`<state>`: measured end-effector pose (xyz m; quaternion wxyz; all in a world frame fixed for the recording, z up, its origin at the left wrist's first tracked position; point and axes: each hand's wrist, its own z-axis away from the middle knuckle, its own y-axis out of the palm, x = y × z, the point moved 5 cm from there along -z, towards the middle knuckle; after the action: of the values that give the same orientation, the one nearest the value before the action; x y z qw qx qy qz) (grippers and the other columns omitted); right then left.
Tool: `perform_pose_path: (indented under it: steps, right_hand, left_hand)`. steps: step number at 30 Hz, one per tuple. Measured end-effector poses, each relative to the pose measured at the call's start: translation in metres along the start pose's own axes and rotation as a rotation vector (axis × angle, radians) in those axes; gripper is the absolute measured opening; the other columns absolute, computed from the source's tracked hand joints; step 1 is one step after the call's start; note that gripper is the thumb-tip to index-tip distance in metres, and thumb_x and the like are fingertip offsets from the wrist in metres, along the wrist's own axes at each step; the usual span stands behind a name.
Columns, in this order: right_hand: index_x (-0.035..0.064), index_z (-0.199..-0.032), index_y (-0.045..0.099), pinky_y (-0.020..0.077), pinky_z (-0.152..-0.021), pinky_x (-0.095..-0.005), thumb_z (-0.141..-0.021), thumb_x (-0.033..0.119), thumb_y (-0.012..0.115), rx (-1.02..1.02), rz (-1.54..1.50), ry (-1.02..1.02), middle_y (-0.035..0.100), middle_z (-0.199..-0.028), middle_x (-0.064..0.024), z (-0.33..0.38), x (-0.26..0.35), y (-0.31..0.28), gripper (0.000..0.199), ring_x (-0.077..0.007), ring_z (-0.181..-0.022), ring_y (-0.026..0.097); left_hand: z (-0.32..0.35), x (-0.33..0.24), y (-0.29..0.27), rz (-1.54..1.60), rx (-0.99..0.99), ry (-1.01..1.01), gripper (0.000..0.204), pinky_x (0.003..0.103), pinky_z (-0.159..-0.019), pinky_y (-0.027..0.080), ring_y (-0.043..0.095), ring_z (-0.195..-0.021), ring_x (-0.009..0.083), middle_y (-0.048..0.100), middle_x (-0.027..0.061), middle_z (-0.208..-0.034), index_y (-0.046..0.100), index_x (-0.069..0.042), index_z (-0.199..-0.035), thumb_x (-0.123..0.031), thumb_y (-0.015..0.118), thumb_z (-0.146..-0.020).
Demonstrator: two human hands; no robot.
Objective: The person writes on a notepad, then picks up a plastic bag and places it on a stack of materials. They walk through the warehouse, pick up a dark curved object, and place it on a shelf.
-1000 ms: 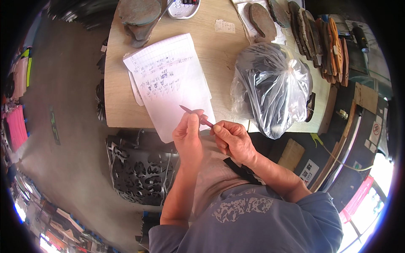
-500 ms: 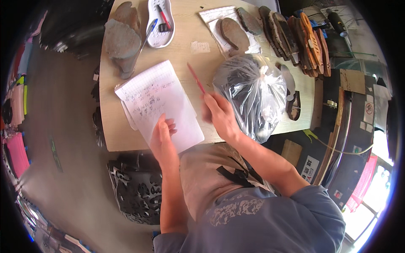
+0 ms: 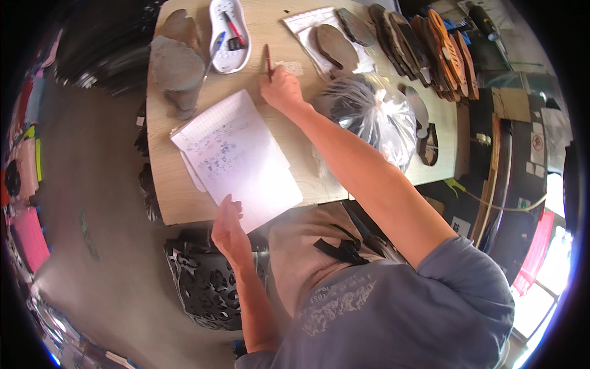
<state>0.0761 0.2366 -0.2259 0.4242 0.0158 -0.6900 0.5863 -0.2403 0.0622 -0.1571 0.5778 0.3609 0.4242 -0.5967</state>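
Note:
My right hand is closed around a slim red pen, whose far end points away from me. It reaches over the tabletop, just short of a small paper label. A notepad with handwriting lies slanted at the centre-left, its grid-lined upper part folded or curled. Beside the pad's near edge is my left hand, fingers loosely bent and slightly apart, with nothing seen in it. To the right of the pad stands a tied clear plastic bag with dark contents, partly covered by my right forearm.
A white sole-shaped tray holds a red pen and a small black item; a blue pen leans at its edge. Grey sole-shaped pieces lie at the left. Stacked brown and orange soles stand back right. A patterned black bag sits below the table.
My right hand has moved away from me and to the left with the red pen, from beside the bag. My left hand has drawn back toward the pad's near edge.

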Motion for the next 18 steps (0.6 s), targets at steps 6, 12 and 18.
perform_pose_path:
  steps: [6, 12, 18]
  right_hand:
    - [-0.0058, -0.120, 0.060, 0.0580, -0.075, -0.0447, -0.094, 0.021, 0.063, -0.057, 0.327, -0.207, 0.069, -0.102, -0.0265, 0.055, 0.030, -0.037, 0.038, -0.0418, -0.080, 0.068]
    - [-0.0005, -0.107, 0.067, 0.0582, -0.068, -0.0396, -0.082, 0.004, 0.077, 0.199, -0.126, -0.690, 0.070, -0.094, -0.0159, 0.194, 0.060, -0.206, 0.028, -0.0342, -0.082, 0.070]
    - [0.0024, -0.132, 0.063, 0.0544, -0.096, -0.0409, -0.076, 0.005, 0.083, -0.189, 0.239, -0.400, 0.065, -0.127, -0.0160, 0.161, -0.009, -0.321, 0.059, -0.0345, -0.112, 0.066]
  left_hand:
    - [-0.008, -0.008, 0.014, -0.065, 0.078, 0.045, 0.031, 0.030, -0.084, 0.053, 0.066, -0.093, 0.0145, 0.073, 0.0079, -0.102, 0.069, 0.003, -0.128, -0.016, 0.058, -0.106]
    - [-0.008, -0.014, 0.050, -0.030, 0.243, 0.039, 0.032, 0.031, -0.085, 0.054, 0.067, -0.094, 0.0156, 0.073, 0.0099, -0.103, 0.069, 0.004, -0.127, -0.017, 0.058, -0.106]
    - [0.012, -0.009, 0.091, -0.024, 0.409, -0.015, 0.032, 0.031, -0.088, 0.054, 0.068, -0.095, 0.0167, 0.074, 0.0123, -0.105, 0.067, 0.005, -0.128, -0.016, 0.061, -0.104]
